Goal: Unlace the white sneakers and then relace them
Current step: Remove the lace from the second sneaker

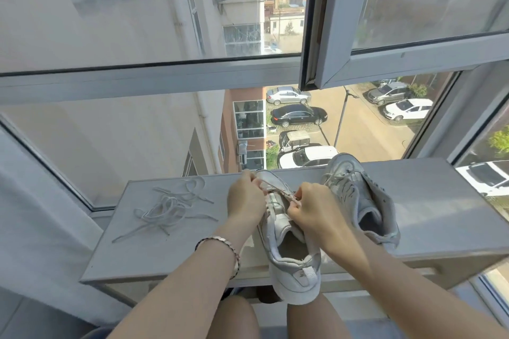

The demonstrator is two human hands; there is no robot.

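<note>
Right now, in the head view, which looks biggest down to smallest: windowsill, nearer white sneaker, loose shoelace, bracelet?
1. windowsill
2-3. nearer white sneaker and loose shoelace: spread looks alike, and the sneaker is closer, so unranked
4. bracelet

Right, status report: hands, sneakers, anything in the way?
Left hand, right hand each pinch lace at near sneaker. Other sneaker beside it, laced. Loose lace left on sill, clear of hands.

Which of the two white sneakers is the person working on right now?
The nearer sneaker, heel overhanging the ledge: left hand and right hand pinch its lace. The other sneaker stands untouched to its right.
</note>
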